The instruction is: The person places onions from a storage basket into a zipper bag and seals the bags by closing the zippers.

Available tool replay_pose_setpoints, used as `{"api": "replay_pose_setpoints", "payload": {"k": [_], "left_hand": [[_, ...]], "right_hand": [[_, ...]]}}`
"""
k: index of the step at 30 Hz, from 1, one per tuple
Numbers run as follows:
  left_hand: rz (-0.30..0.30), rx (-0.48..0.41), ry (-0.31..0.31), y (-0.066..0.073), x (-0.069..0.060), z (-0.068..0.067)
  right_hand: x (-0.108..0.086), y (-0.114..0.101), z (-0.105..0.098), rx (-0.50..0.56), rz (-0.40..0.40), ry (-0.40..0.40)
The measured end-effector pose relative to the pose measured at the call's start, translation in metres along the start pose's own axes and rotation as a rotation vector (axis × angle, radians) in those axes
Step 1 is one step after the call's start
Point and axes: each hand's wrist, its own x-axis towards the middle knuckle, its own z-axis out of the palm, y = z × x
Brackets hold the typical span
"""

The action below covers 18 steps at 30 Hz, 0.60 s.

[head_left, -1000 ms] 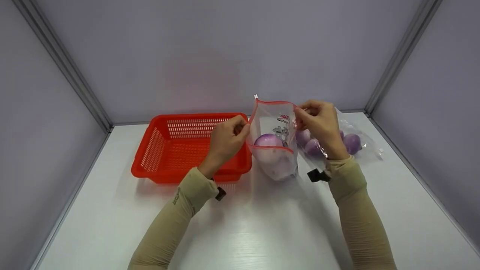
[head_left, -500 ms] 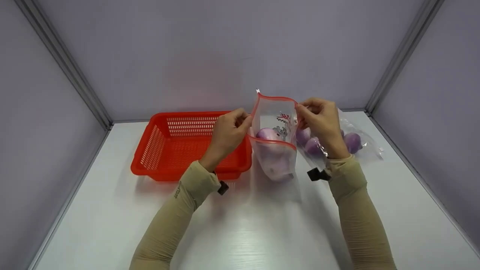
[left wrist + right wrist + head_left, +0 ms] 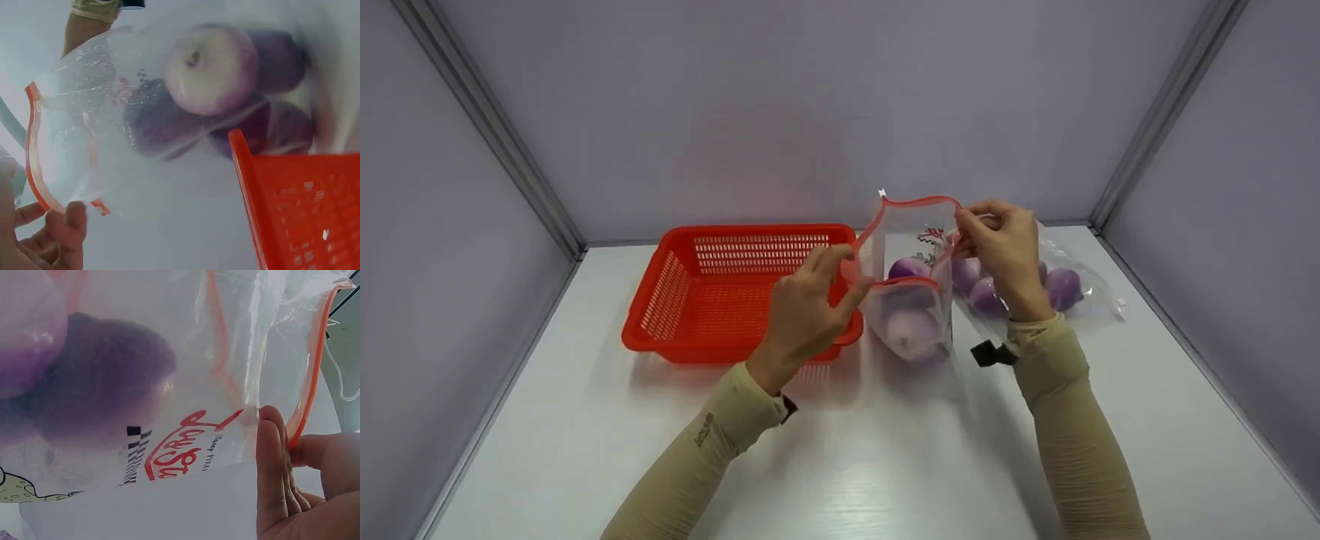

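Note:
A clear zip bag [image 3: 911, 322] with a red-edged mouth stands upright between the hands, its mouth spread apart. Several purple onions [image 3: 214, 70] show through its film. My left hand [image 3: 806, 311] is at the bag's left rim, thumb and forefinger parted with the rim between them; in the left wrist view its curled fingers [image 3: 70, 225] touch the red edge. With thumb and fingers, my right hand [image 3: 1001, 247] pinches the right rim near the top. Red lettering and a cartoon print mark the film in the right wrist view.
To the left stands a red plastic basket [image 3: 690, 346] with slotted walls, close against the bag. Behind the right wrist lies a clear plastic bag [image 3: 1099, 292] with more purple onions [image 3: 1063, 289]. Grey panels enclose the white table [image 3: 840, 465] at the back and sides.
The bag rose slightly and then came back down. My left hand has shifted down and nearer, its pinch loosened into parted fingers. My right hand keeps its hold, barely moving.

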Motion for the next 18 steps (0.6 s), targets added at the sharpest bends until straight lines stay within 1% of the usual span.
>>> {"api": "replay_pose_setpoints", "payload": {"k": [2, 3, 4, 5, 6, 8, 11, 15, 18], "left_hand": [[0.121, 0.091, 0.03, 0.009, -0.005, -0.001], [0.167, 0.114, 0.032, 0.015, -0.006, 0.0], [0.2, 0.115, 0.026, 0.022, -0.007, 0.001], [0.22, 0.11, 0.009, 0.029, -0.007, 0.003], [0.227, 0.102, -0.016, 0.035, -0.007, 0.005], [0.215, 0.088, -0.068, 0.047, -0.006, 0.011], [0.152, 0.072, -0.114, 0.06, -0.004, 0.023], [0.076, 0.047, -0.118, 0.068, -0.001, 0.037], [0.046, 0.038, -0.114, 0.069, 0.002, 0.043]], "right_hand": [[0.0, 0.001, 0.0, 0.003, -0.006, 0.001], [0.0, 0.001, 0.0, 0.005, -0.01, 0.0], [0.0, 0.002, 0.0, 0.006, -0.015, 0.001], [-0.001, 0.002, 0.0, 0.004, -0.02, 0.001], [0.0, 0.003, 0.0, 0.0, -0.026, -0.001], [0.0, 0.003, 0.0, 0.0, -0.037, -0.01], [-0.001, 0.003, 0.0, -0.006, -0.049, -0.027], [-0.002, 0.004, -0.001, -0.018, -0.059, -0.037], [-0.003, 0.004, -0.002, -0.024, -0.059, -0.04]]}}
